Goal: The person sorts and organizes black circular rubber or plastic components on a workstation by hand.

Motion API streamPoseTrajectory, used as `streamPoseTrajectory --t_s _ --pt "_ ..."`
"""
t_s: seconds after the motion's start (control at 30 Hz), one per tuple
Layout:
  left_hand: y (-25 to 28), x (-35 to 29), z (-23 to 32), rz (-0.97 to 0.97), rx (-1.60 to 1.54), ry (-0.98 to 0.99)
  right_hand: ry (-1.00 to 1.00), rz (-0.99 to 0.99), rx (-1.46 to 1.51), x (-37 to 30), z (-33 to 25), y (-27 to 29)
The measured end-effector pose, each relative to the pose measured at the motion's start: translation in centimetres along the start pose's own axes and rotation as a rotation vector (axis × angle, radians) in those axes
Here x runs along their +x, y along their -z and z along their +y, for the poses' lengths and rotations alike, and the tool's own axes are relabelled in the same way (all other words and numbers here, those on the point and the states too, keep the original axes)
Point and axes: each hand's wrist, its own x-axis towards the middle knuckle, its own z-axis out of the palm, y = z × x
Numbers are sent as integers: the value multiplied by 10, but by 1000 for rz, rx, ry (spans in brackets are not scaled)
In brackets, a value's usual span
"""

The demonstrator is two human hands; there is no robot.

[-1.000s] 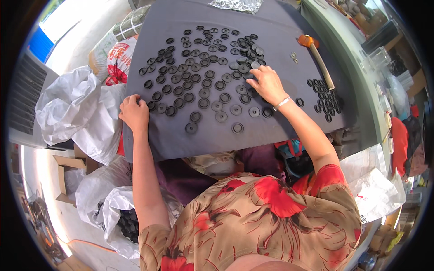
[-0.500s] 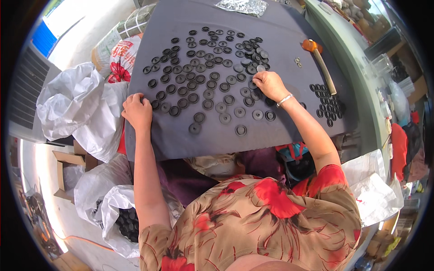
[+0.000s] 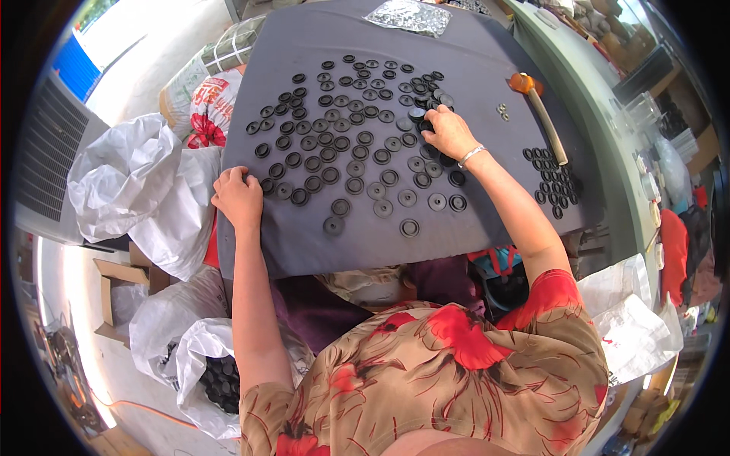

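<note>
Many black ring-shaped discs (image 3: pixel 381 156) lie spread face up over the grey cloth-covered table (image 3: pixel 334 254). My right hand (image 3: pixel 450 135) is at the cluster on the right side of the spread, thumb and fingers closed on a black disc (image 3: pixel 417 113) at their tips. That disc is tilted and its face catches the light. Other discs beneath the hand are partly hidden. My left hand (image 3: pixel 238 197) rests on the table's left edge, its fingers loosely bent and slightly apart, beside the outermost disc (image 3: pixel 268 185). Nothing shows in it.
An orange-headed hammer (image 3: pixel 532 99) lies at right, near small metal pieces (image 3: pixel 503 112) and a tight group of black rings (image 3: pixel 553 178). A clear bag of small parts (image 3: pixel 411 17) lies at the far edge. White sacks (image 3: pixel 137 182) stand left; one open bag (image 3: pixel 217 380) holds black parts.
My right hand has shifted slightly left and up, and a tilted shiny disc now shows at its fingertips. The whole view has shifted slightly; my left hand remains at the table edge.
</note>
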Motion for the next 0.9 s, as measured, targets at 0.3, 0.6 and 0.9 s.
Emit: streamPoseTrajectory --t_s 0.3,0.6,0.9 --pt "1 0 -2 -8 10 6 -176 44 124 -9 40 22" --pt "-5 7 0 17 9 -6 -219 -143 224 -15 40 26" --pt "-6 -4 2 85 -54 -63 -42 54 -48 -17 26 0"
